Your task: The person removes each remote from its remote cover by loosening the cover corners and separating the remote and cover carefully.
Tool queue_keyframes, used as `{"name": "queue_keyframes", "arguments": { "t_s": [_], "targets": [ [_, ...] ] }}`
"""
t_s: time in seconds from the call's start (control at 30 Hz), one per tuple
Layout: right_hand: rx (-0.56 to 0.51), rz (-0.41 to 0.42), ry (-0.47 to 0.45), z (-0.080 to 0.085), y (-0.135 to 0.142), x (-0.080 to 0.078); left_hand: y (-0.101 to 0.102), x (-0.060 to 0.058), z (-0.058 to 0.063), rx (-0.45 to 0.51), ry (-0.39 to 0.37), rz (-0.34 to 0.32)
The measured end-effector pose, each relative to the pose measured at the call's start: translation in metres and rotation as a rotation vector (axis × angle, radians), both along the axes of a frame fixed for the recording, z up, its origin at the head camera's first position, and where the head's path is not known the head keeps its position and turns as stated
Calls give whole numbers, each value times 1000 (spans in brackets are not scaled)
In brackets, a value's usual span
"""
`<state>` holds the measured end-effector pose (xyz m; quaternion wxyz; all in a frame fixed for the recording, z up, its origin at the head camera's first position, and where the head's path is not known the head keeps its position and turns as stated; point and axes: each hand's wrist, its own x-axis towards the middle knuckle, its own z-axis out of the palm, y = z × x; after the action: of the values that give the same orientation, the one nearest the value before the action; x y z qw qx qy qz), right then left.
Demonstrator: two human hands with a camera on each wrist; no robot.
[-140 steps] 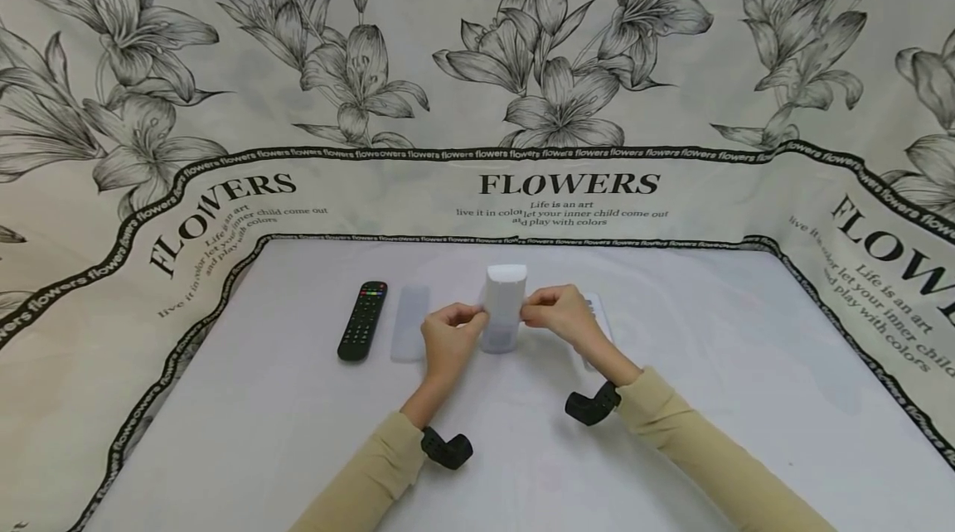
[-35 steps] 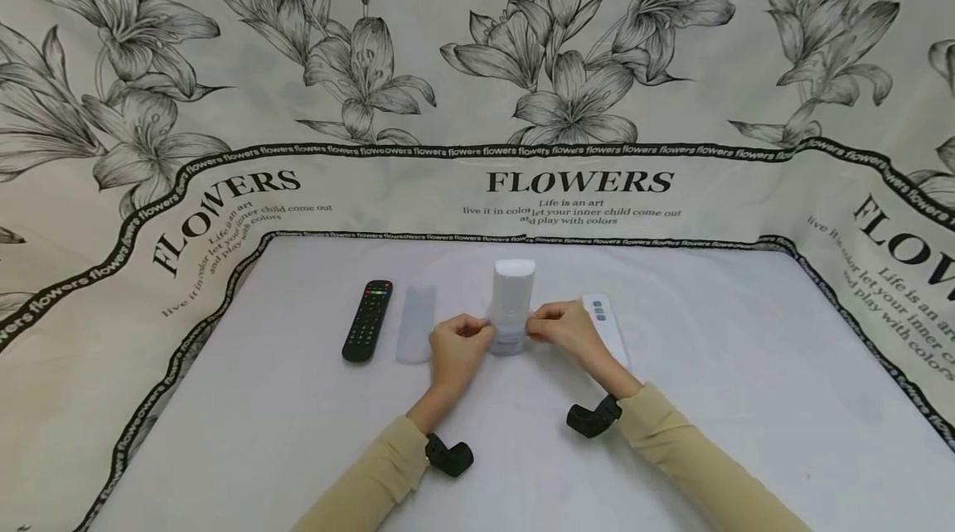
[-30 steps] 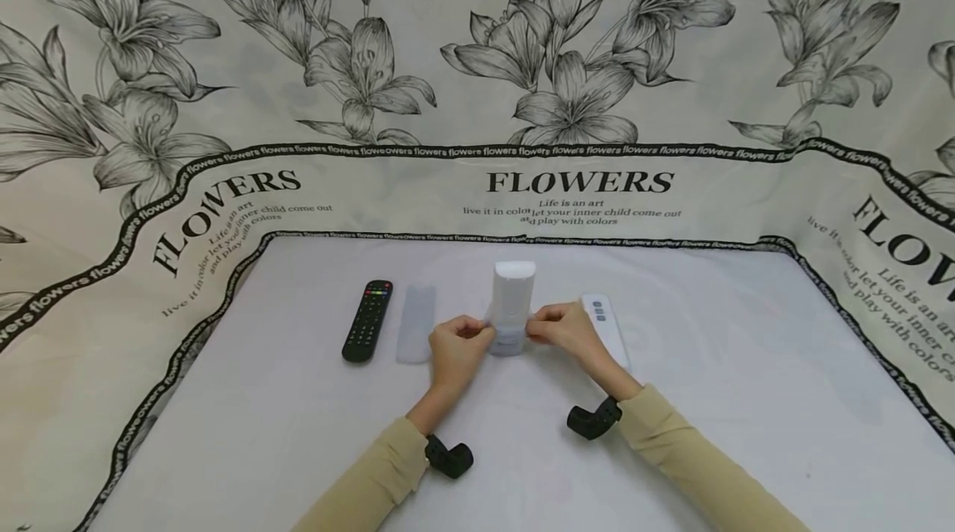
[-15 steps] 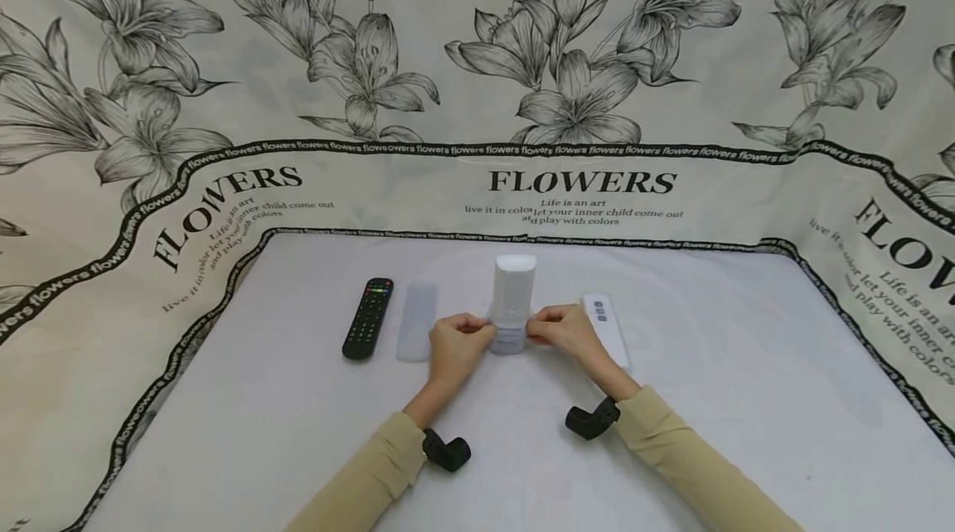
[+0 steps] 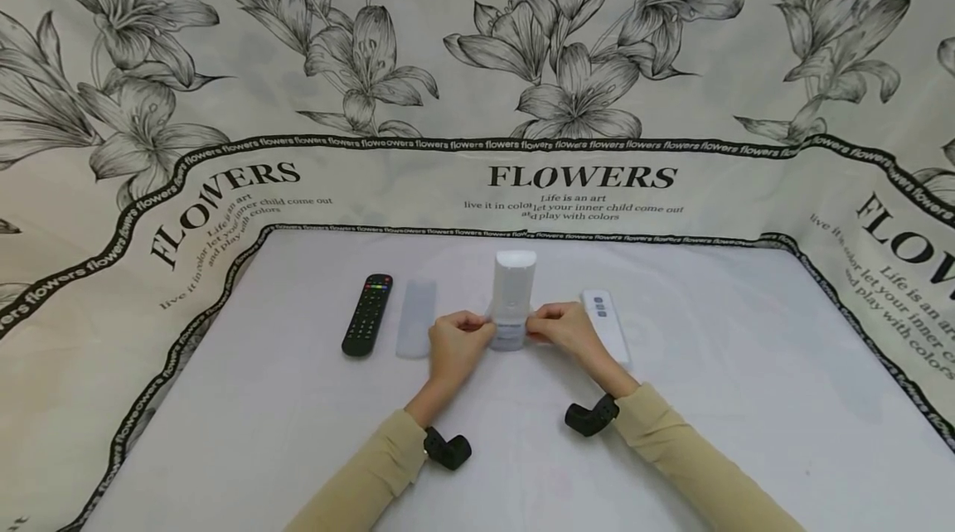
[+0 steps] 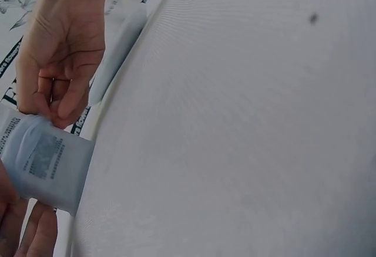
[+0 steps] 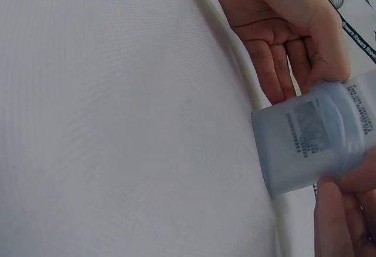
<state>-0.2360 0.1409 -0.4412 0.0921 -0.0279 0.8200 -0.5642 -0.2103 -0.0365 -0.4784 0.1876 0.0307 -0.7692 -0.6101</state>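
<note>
A white remote control [image 5: 513,283] stands upright in the middle of the table. Its lower part sits inside a translucent sleeve [image 5: 509,339]. My left hand [image 5: 455,347] pinches the sleeve's edge from the left, thumb against fingers. On the opposite side my right hand [image 5: 569,331] pinches that edge too. Both wrist views show the sleeve close up, with a rolled-back band [image 7: 343,125] around it and a printed label [image 6: 44,157] on the remote showing through. Fingertips partly cover the sleeve's sides.
A black remote control [image 5: 367,315] lies at the left. Beside it a flat translucent sleeve [image 5: 415,318] lies near my left hand. Another white remote [image 5: 610,333] lies behind my right wrist. Flower-printed cloth [image 5: 582,209] stands along the table's back and sides.
Compared with the earliest frame, both hands are lower along the upright remote, still pinching the sleeve, and more white shows above them. In the last second the hands barely move; the head view shifts slightly.
</note>
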Motion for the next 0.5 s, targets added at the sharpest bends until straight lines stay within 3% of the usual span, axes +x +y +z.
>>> {"name": "queue_keyframes", "arguments": {
  "t_s": [0.5],
  "targets": [
    [-7,10,-37,-2,0,-2,-4,-1,5,-38,-29,-16]
  ]
}}
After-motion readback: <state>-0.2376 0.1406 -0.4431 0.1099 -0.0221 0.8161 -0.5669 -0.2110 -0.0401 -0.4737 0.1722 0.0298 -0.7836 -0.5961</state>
